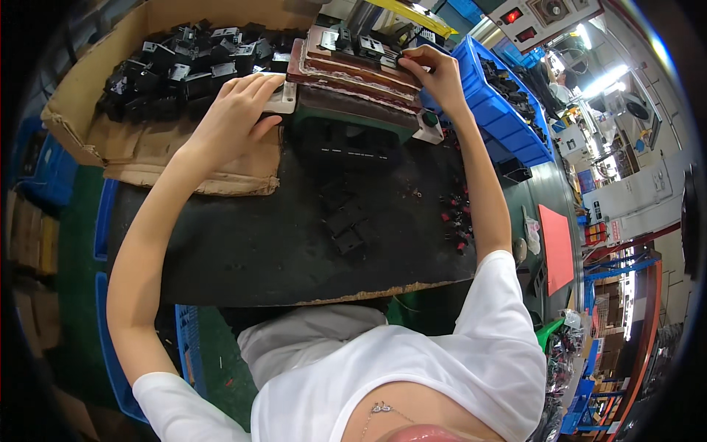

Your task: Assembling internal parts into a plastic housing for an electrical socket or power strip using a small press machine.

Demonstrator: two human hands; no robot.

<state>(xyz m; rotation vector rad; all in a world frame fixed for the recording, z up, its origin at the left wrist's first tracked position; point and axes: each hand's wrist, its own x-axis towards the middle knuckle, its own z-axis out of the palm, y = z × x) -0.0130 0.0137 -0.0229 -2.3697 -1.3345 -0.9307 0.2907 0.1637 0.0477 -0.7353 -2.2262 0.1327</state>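
A layered press fixture (353,88) of reddish-brown boards stands at the far side of the dark table. Black plastic parts with metal plates (375,49) lie on its top. My right hand (440,79) reaches to the right end of these parts, thumb and index finger closed on the edge of one; the exact grip is small in view. My left hand (234,112) rests at the pale metal bracket (286,99) on the fixture's left side, its fingers stretched over it and the thumb apart. A green button (429,118) sits on the right-hand bracket.
At the left, a cardboard box (110,144) holds a heap of black parts (188,66). A blue bin (490,121) with black pieces stands at the right. Small red and black pieces (458,221) lie beside my right forearm; several black parts (346,225) lie mid-table (243,250).
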